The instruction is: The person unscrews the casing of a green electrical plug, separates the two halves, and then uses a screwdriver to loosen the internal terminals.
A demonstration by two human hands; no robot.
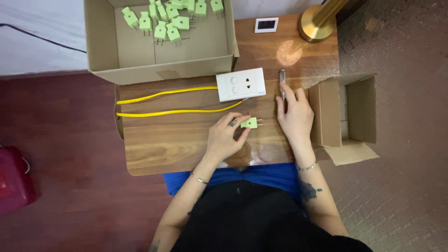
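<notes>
My left hand (226, 137) rests on the wooden table (177, 140) and pinches a small light-green plug (249, 122), its two prongs pointing right. My right hand (294, 114) lies flat on the table just to the right, its fingertips touching a slim clear-handled screwdriver (282, 80) that lies lengthwise. A white switch-and-socket panel (241, 84) sits just above both hands, with a yellow cable (168, 102) running from it to the left in two strands.
A large open cardboard box (105, 46) at the back left holds several more green plugs (170, 18). A smaller open cardboard box (359, 109) stands at the table's right edge. A brass lamp base (317, 23) and a small white device (266, 24) sit at the back.
</notes>
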